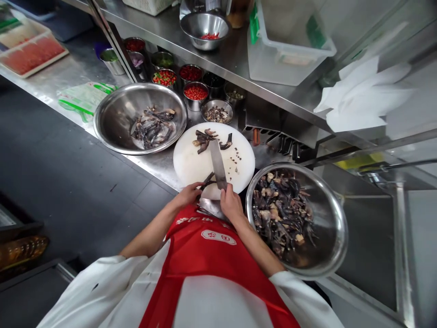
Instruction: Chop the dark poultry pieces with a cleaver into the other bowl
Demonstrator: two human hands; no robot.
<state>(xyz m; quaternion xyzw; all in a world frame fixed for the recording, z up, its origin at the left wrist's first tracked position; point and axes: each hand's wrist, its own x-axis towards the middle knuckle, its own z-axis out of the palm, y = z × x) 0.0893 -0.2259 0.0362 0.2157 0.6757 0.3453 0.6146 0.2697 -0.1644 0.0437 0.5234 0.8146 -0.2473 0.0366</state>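
Observation:
My right hand (232, 202) is closed round the handle of a cleaver (217, 161), its blade pointing away over the round white cutting board (186, 164). Closed on a dark chicken foot (207, 181) is my left hand (190, 195), at the board's near edge. Several dark chicken feet (204, 140) lie at the far side of the board, with small dark bits (236, 159) scattered to their right. A steel bowl (105, 114) at the left holds more dark feet. On the right, a larger steel bowl (336, 228) is heaped with dark and pale ones.
Behind the board stand steel containers of chopped peppers (195, 92) and a small bowl of dark bits (217, 112). Above them runs a steel shelf (232, 61) with a plastic bin (287, 59). Knives sit in a rack (283, 145); a sink (368, 246) is at right.

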